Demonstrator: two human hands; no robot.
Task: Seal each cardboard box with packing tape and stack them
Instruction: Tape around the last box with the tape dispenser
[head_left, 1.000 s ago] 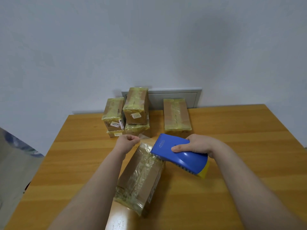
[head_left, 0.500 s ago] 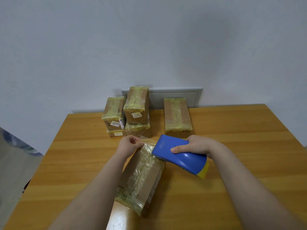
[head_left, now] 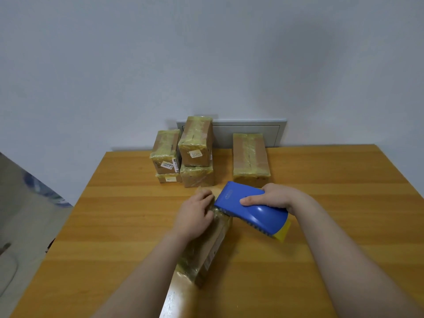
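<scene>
Wooden table against a pale wall, seen from beside the person. A glossy strip runs off the bottom edge; can't tell if it is tape.

Next comes the near box, a cardboard one wrapped in wrinkled clear tape. It lies flat on the table, its long side angled away to the right.

Left hand rests on top of the box with fingers bent over the far end, gripping it. Right hand is clenched around a blue tape dispenser, thumb on top. The dispenser's front edge sits at the box's far end, just beside the left fingers. Its yellow tail points right and hangs above the table.

Farther back, at the table's far edge, sit taped boxes:
- left stack, two high
- middle stack, two high and touching the left one
- single box, lying flat, apart to the right

Behind them is a grey wall panel.
</scene>
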